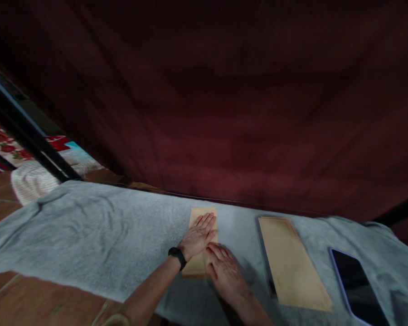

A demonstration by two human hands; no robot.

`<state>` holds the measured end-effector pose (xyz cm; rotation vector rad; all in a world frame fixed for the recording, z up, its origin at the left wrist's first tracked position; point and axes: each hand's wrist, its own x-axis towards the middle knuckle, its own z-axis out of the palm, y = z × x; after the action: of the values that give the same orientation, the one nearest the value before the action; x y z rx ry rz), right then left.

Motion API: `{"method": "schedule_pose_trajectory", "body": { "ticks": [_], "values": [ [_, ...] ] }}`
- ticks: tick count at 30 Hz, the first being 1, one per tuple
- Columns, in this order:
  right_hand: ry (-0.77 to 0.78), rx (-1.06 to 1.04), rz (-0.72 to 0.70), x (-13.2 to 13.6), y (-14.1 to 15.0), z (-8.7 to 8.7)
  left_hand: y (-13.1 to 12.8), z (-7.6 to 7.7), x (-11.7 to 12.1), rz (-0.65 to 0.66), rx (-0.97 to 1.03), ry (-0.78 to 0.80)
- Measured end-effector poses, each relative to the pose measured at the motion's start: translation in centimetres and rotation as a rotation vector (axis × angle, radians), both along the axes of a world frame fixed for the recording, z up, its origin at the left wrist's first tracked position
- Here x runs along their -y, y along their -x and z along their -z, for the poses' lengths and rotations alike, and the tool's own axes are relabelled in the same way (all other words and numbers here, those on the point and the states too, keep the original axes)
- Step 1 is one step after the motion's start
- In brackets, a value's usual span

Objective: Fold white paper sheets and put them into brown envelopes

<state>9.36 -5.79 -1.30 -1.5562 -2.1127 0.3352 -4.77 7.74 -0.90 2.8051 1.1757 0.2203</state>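
A flat piece of brown paper (201,211) lies on a grey cloth, lengthwise away from me. My left hand (197,234), with a black band at the wrist, is pressed palm down across the paper, its fingers stretched out. At the paper's right edge rests my right hand (226,273), its fingers extended together and touching the edge close to my left hand. Neither hand has anything visibly gripped. The hands cover the middle of the paper. To the right is a stack of similar brown paper pieces (292,262), lying slightly askew.
A phone with a purple case (358,285) lies right of the stack. The grey cloth (98,231) covers the narrow work surface. Behind it hangs a dark red curtain (224,113). Black metal bars (30,131) stand at left, and brown floor tiles (37,299) show below.
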Motion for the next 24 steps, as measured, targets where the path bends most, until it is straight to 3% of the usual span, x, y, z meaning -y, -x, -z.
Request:
{"method": "schedule_pose_trajectory", "body": {
  "ticks": [5,9,14,19,24],
  "values": [
    [0.085,-0.147,-0.034,-0.6,-0.8,-1.4,1.4,-0.4,2.2,0.042,0.013,0.032],
    [0.128,-0.317,-0.101,-1.8,-1.5,-1.7,2.8,-0.3,5.4,0.037,0.001,0.018],
    [0.091,-0.392,0.072,-3.0,-1.7,-0.8,3.6,0.3,9.9,0.015,0.037,-0.088],
    [0.006,-0.271,0.049,-3.2,-1.3,0.8,2.8,-0.5,11.5,-0.011,0.054,0.018],
    [-0.004,0.056,-0.044,-5.6,-0.1,1.7,3.1,-2.5,11.8,0.063,0.123,0.270]
  ]
}}
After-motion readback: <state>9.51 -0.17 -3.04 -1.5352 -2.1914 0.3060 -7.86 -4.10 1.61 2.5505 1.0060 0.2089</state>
